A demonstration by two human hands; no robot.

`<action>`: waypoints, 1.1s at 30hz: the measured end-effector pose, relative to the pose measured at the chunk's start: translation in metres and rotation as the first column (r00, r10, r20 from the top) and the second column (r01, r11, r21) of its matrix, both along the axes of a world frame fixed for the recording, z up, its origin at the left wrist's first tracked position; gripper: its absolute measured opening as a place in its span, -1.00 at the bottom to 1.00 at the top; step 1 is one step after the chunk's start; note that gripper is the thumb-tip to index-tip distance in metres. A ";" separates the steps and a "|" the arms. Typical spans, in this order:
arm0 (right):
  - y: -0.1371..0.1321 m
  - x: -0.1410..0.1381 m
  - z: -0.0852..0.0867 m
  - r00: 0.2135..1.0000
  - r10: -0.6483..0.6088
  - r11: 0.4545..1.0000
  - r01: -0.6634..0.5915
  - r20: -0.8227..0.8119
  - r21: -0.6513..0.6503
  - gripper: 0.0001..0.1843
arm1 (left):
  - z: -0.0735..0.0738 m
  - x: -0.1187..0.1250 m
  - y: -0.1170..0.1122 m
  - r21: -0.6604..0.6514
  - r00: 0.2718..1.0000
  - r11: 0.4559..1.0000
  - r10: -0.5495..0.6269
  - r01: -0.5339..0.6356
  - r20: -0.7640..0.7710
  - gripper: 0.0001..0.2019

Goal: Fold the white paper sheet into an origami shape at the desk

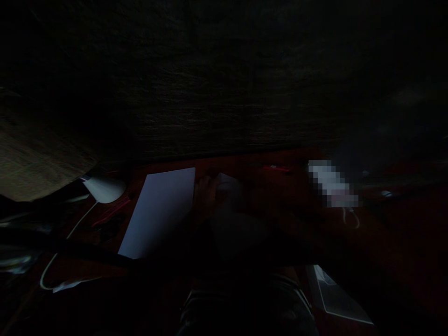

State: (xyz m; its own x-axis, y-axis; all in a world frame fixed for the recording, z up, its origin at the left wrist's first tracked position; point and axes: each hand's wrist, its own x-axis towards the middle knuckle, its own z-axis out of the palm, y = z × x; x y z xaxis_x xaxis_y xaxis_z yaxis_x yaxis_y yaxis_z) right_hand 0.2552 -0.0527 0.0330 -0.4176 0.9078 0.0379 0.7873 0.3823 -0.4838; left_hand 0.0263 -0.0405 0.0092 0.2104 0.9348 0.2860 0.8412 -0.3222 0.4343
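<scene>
The scene is very dark. My left hand (206, 190) rests on the reddish-brown table, between two sheets of white paper, its fingers lying on the surface with nothing visible in them. To its left lies the brighter white sheet (163, 210). Against its right side is a dimmer white sheet (227, 224), partly lost in shadow. A dark shape, perhaps my right hand or arm, covers the right part of that sheet; its fingers cannot be made out.
A red pen-like object (276, 168) lies toward the table's far edge. A white lamp-like object (107, 189) with a pale cord (79, 221) stands at left, near a thin red item (112, 211). A blurred-out pale object (331, 184) is at right. A clear-edged sheet or case (345, 301) is lower right.
</scene>
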 end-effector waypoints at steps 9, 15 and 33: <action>0.024 0.027 0.007 0.717 -0.173 0.972 0.015 -0.675 -0.233 -0.47 | 0.010 0.002 0.004 -0.023 0.630 0.986 0.122 -0.163 0.767 -0.69; 0.018 0.028 0.005 0.569 -0.385 0.863 -0.056 -0.727 -0.502 -0.66 | 0.025 0.008 -0.004 -0.331 0.163 0.880 0.291 0.341 0.943 -0.63; -0.005 0.003 -0.006 0.904 0.421 0.875 -0.384 -0.073 0.295 -0.18 | 0.022 -0.002 0.006 -0.359 -0.132 0.731 0.519 0.580 0.844 -0.43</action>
